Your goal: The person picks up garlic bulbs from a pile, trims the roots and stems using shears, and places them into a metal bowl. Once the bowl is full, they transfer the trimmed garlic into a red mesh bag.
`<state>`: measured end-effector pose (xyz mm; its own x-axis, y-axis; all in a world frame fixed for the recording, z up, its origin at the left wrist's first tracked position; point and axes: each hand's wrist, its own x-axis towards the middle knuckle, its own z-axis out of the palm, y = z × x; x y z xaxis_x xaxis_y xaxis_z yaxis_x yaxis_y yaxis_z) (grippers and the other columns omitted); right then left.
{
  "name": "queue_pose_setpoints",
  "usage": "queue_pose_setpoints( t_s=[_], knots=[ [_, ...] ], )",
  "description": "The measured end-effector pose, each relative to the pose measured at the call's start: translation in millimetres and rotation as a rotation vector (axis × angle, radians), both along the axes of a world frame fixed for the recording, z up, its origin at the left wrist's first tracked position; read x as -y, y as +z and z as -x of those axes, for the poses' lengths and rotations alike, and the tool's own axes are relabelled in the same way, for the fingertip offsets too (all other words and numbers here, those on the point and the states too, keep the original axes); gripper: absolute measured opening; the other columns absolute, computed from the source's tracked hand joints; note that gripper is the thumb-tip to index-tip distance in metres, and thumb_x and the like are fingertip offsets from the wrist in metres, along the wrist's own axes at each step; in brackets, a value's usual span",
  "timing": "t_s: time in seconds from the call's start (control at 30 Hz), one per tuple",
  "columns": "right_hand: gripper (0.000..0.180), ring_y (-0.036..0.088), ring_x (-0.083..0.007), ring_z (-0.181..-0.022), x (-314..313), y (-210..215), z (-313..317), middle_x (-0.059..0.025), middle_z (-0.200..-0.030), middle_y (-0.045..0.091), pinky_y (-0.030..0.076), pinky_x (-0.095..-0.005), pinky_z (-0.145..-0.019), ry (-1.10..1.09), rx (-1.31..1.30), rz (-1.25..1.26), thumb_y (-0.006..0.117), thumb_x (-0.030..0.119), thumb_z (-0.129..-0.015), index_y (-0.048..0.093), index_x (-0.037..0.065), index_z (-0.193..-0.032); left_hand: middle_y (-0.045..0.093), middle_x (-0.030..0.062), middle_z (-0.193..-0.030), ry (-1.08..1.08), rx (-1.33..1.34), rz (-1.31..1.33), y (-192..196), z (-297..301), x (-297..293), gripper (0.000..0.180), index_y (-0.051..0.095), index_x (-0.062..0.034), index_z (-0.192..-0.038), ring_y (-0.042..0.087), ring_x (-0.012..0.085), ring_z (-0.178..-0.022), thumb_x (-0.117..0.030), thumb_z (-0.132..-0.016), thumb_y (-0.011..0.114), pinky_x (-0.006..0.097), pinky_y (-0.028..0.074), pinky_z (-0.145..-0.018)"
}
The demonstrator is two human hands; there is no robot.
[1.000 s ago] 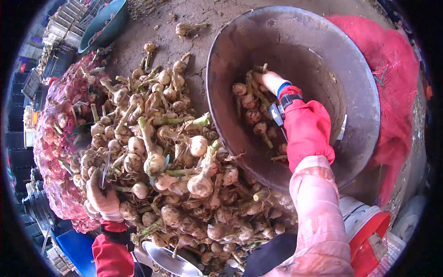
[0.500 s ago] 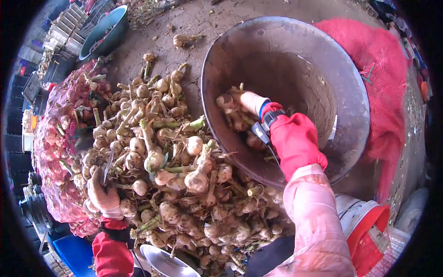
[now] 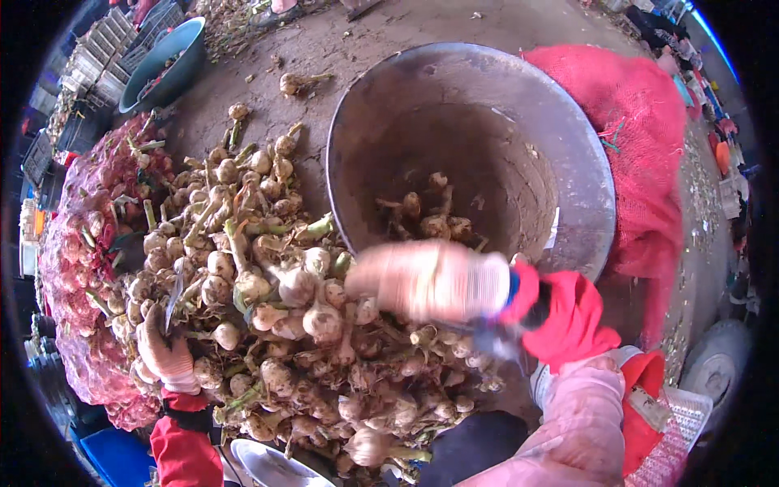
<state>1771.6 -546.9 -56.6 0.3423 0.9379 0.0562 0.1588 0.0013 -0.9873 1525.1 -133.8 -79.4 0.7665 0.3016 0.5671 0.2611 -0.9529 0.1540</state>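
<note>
A big heap of garlic bulbs point(image 3: 276, 377) with stalks and dry roots lies before me. At its left side rests my left hand point(image 3: 165, 355) in a pale work glove. A thin blade, seemingly a knife point(image 3: 174, 302), sticks up between its thumb and fingers; the handle is hidden. My gloved right hand point(image 3: 430, 280) crosses the near left rim of a wide dark tub point(image 3: 588, 195), its fingers over the heap. Motion smears those fingers, so what they hold does not show. Several garlic bulbs point(image 3: 436, 226) lie in the tub's bottom.
A pink mesh sack point(image 3: 77, 272) of bulbs flanks the heap on the left. Red netting point(image 3: 625, 154) lies against the tub's right side. Far left stands a green basin point(image 3: 174, 69). A white dish point(image 3: 276, 467) and a red-lined container point(image 3: 645, 406) are near me.
My right hand has come up out of the tub and swung toward me, over the rim and heap. Bulbs it was among now show in the tub. The left hand stays at the heap.
</note>
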Motion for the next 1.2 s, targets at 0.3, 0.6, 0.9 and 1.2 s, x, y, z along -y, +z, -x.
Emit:
queue_pose_setpoints(
  t_s=[0.3, 0.6, 0.9, 1.2],
  knots=[
    [0.050, 0.054, -0.0332, -0.123, 42, -192, -162, -0.0144, -0.140, 0.050, 0.045, -0.0391, -0.102, -0.714, 0.116, 1.112, 0.057, 0.026, -0.091, 0.049, 0.021, -0.140, 0.064, 0.0154, -0.100, -0.018, -0.007, 0.002, 1, -15, 9, 0.051, 0.062, -0.0006, -0.118, 0.062, 0.0323, -0.093, 0.006, -0.067, 0.058, 0.041, 0.049, -0.085],
    [0.074, 0.056, -0.0085, -0.098, 30, -143, -121, 0.0017, -0.112, 0.063, 0.046, -0.0221, -0.084, -0.686, -0.551, 0.034, 0.069, -0.008, -0.081, 0.045, 0.018, -0.145, 0.064, 0.0152, -0.101, -0.041, 0.018, 0.020, 0, -5, 2, 0.050, 0.061, -0.0008, -0.119, 0.062, 0.0323, -0.092, 0.006, -0.070, 0.058, 0.040, 0.049, -0.084],
    [0.060, 0.062, -0.0096, -0.091, 43, -28, 27, -0.0031, -0.115, 0.064, 0.048, -0.0196, -0.065, -0.617, -0.534, -0.351, 0.069, -0.002, -0.084, 0.048, 0.008, -0.139, 0.063, 0.0198, -0.120, -0.096, 0.013, 0.078, -36, -1, -23, 0.054, 0.058, -0.0004, -0.127, 0.061, 0.0350, -0.110, 0.002, -0.073, 0.060, 0.039, 0.046, -0.097],
    [0.055, 0.058, -0.0123, -0.109, 170, 8, 283, -0.0052, -0.123, 0.061, 0.047, -0.0280, -0.095, -0.737, -0.671, 0.152, 0.078, 0.007, -0.079, 0.055, 0.005, -0.129, 0.054, 0.0158, -0.138, -0.193, -0.258, -0.031, -33, -16, -103, 0.052, 0.044, -0.0056, -0.141, 0.052, 0.0265, -0.126, -0.021, -0.092, 0.055, 0.037, 0.037, -0.108]
  ],
)
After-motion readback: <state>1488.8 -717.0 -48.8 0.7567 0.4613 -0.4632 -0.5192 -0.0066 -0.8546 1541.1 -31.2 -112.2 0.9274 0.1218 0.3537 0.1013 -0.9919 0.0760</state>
